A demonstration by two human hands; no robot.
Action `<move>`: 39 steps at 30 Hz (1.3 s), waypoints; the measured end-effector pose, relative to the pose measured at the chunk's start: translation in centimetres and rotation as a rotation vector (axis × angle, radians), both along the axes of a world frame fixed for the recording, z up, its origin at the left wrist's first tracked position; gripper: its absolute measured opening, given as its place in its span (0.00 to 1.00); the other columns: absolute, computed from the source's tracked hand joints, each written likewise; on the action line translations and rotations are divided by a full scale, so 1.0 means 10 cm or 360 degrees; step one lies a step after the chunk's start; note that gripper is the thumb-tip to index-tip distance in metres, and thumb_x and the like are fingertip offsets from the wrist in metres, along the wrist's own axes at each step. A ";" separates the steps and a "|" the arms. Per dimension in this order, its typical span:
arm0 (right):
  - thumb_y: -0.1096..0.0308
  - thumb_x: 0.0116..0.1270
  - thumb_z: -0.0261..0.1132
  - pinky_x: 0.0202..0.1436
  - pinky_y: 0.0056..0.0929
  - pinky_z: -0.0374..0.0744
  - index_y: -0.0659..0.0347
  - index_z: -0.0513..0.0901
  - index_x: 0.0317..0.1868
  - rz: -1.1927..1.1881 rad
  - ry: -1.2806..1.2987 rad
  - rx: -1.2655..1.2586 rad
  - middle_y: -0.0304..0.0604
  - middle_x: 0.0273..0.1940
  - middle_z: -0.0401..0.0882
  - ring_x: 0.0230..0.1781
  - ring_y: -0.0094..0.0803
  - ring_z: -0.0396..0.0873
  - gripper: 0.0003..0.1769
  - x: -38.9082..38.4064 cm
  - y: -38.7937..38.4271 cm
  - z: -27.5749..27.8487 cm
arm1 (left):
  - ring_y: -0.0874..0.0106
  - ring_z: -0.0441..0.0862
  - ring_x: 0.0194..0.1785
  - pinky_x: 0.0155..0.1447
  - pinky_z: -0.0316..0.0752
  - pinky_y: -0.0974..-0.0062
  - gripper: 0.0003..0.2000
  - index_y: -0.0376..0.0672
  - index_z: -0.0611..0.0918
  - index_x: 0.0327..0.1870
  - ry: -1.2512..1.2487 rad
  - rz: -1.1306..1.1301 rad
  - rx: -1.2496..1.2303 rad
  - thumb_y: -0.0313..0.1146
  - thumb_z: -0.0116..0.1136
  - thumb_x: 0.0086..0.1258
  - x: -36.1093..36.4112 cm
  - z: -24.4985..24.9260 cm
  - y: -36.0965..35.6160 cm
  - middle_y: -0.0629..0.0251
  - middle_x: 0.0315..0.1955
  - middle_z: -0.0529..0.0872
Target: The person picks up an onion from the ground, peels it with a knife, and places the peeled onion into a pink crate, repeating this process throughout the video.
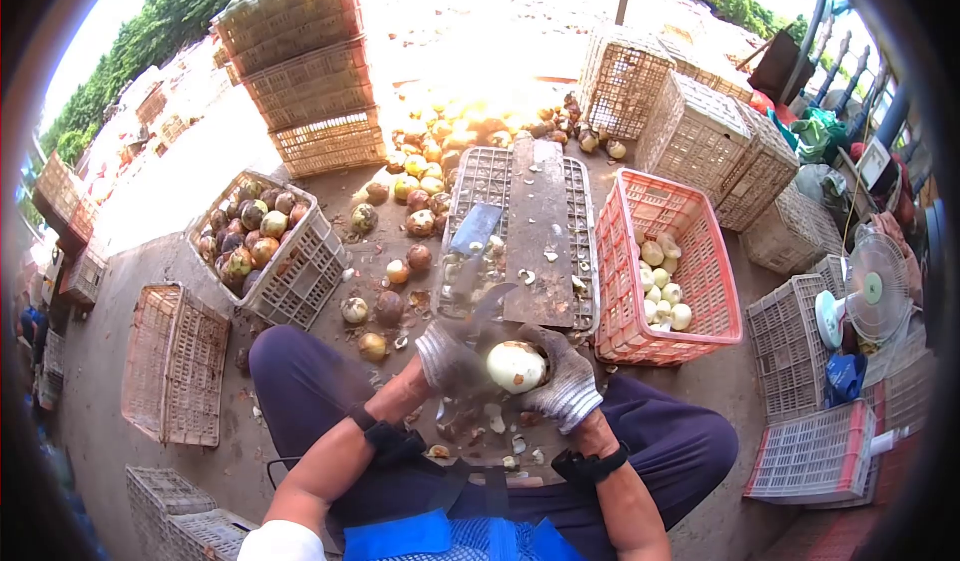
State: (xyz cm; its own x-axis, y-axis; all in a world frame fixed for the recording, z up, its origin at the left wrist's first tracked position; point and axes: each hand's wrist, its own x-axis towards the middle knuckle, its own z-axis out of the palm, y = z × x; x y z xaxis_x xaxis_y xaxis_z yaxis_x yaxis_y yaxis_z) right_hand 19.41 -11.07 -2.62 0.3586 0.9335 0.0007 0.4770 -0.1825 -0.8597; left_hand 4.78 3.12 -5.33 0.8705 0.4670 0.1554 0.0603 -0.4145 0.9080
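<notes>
Far to the left of the left hand, a slatted crate (175, 366) lies on the brown floor (95, 391). Nearer, beyond and left of that hand, a pale crate (300, 286) is heaped with dark, mottled fruit (262, 223); behind it rises a stack of crates (305, 86). Loose fruit (388, 308) lies about the floor just ahead of the left hand. The gloved left hand (447, 358) is blurred, so how far it is open and what it grips cannot be told. Just to its right, the gloved right hand (562, 376) curls around a pale, partly peeled fruit (515, 367) above littered scraps. Straight ahead of the hands, a worn plank (540, 231) rests on a grey crate (581, 196). Beyond and right of the right hand, a red crate (700, 301) holds pale fruit (660, 294); farther right stands a fan (875, 286).
</notes>
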 end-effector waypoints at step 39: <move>0.68 0.48 0.72 0.41 0.32 0.84 0.69 0.69 0.61 -0.0472 0.1779 0.0609 0.48 0.48 0.79 0.41 0.40 0.82 0.38 0.21 -0.01 -0.62 | 0.74 0.80 0.29 0.34 0.79 0.77 0.25 0.34 0.74 0.59 -0.0281 -0.0272 -0.0438 0.23 0.62 0.59 0.07 -0.44 -0.06 0.64 0.29 0.84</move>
